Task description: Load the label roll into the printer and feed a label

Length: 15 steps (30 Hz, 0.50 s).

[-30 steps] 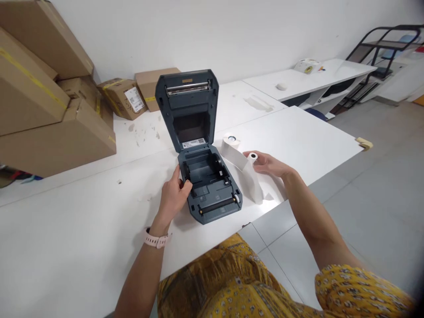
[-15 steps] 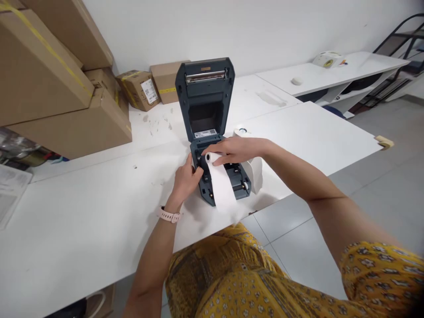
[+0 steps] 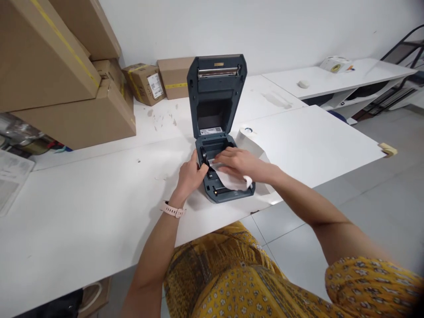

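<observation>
A dark grey label printer (image 3: 228,196) sits on the white table with its lid (image 3: 217,95) tipped up. Along the printer's left wall lies my left hand (image 3: 191,174), its thumb over the rim at the black roll holder and its fingers outside. My right hand (image 3: 240,163) is inside the body, fingers curved over the white label paper (image 3: 228,179). A strip of that paper curls toward the right front corner, its end bent up under my wrist. The core of the roll is hidden by my hand.
Behind the printer on the right stands a second white label roll (image 3: 247,132), a loose length trailing from it. Cardboard boxes (image 3: 76,123) are stacked at the left against the wall. The table's front edge (image 3: 228,227) runs close to my body.
My right hand has turned and lowered into the printer with the small paper roll. The paper strip that hung over the front now bends to the right. My left hand keeps its place.
</observation>
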Tool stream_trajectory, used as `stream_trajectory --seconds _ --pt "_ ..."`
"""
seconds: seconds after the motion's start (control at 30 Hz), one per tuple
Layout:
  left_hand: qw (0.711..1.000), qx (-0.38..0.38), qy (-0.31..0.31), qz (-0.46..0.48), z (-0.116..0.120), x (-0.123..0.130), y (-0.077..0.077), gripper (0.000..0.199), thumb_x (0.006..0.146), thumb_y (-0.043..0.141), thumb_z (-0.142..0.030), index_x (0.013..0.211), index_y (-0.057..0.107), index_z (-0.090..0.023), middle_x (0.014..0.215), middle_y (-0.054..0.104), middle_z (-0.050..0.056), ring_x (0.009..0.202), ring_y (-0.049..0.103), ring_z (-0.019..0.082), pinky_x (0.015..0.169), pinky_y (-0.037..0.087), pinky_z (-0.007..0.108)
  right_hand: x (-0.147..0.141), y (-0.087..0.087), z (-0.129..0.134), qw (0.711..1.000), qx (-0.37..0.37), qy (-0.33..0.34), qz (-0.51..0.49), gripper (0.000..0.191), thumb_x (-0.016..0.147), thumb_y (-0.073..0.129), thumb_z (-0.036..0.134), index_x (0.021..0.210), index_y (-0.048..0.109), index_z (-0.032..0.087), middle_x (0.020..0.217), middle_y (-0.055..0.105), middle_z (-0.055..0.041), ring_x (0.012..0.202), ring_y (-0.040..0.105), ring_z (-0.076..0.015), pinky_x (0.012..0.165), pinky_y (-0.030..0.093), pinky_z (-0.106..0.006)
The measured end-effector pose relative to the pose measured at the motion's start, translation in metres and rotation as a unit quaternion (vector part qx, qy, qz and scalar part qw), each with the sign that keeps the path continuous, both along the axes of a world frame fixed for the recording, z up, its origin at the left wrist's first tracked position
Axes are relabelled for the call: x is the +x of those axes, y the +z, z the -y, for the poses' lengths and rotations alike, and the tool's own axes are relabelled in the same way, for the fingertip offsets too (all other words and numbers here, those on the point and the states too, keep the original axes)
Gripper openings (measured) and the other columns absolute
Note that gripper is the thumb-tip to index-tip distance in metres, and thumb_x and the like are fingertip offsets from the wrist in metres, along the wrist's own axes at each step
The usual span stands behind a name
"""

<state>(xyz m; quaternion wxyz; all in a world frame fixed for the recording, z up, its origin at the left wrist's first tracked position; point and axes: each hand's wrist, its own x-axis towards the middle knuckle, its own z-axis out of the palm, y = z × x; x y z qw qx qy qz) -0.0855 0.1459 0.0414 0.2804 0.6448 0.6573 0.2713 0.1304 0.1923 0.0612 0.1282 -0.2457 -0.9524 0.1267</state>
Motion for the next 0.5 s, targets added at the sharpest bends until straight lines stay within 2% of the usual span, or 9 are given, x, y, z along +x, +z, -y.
stream_trajectory --seconds 0.1,0.23,0.37,0.5 --pt "1.000 -0.002 0.002 0.006 0.002 0.001 -0.001 0.073 0.088 0.049 -0.026 0.161 0.043 -0.015 0.057 0.053 -0.005 0.058 0.053 0.021 0.068 0.041 0.031 0.010 -0.006 0.051 0.998 0.006 -0.057 -0.042 0.033 0.109 0.047 0.035 0.128 0.071 0.022 0.132 0.074 -0.0129 0.122 0.070 -0.0310 0.102 0.061 -0.056" --pt "0.999 0.002 0.027 0.017 0.004 0.005 -0.005 0.071 0.092 0.048 -0.031 0.161 0.043 -0.017 0.064 0.057 -0.002 0.062 0.056 0.022 0.069 0.042 0.032 0.010 -0.023 0.101 0.986 0.013 -0.116 -0.118 0.039 0.107 0.050 0.028 0.144 0.063 0.028 0.153 0.063 -0.0099 0.146 0.057 -0.0290 0.118 0.055 -0.060" --pt "0.998 -0.001 0.065 0.014 0.005 0.011 -0.007 0.063 0.093 0.052 -0.037 0.154 0.052 -0.019 0.076 0.067 0.003 0.073 0.063 0.024 0.076 0.046 0.034 0.001 -0.033 0.113 0.982 0.031 -0.136 -0.129 0.041 0.107 0.050 0.025 0.146 0.062 0.024 0.154 0.061 -0.0124 0.147 0.056 -0.0304 0.118 0.055 -0.060" --pt "0.996 -0.006 0.090 0.021 0.006 0.014 -0.009 0.058 0.092 0.056 -0.039 0.147 0.058 -0.021 0.092 0.073 0.007 0.087 0.068 0.028 0.084 0.051 0.040 -0.005 -0.034 0.112 0.980 0.063 -0.145 -0.125 0.037 0.107 0.052 0.025 0.140 0.067 0.020 0.151 0.064 -0.0138 0.140 0.063 -0.0326 0.108 0.062 -0.058"
